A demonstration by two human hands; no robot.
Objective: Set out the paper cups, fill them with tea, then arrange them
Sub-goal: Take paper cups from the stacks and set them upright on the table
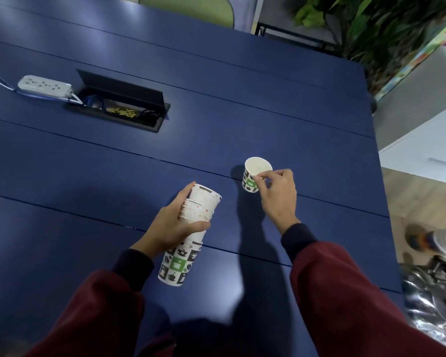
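Observation:
My left hand grips a stack of nested paper cups, tilted with its open end pointing up and away over the blue table. The lowest cup shows green, black and white coffee pictures. To the right, my right hand pinches the near rim of a single paper cup with the same pattern. That cup is upright, and its white inside looks empty. Whether its base touches the table I cannot tell.
An open cable box with wires is sunk into the table at the left, with a white power strip beside it. The table's right edge runs past my right hand; beyond it are floor, a plant and someone's foot.

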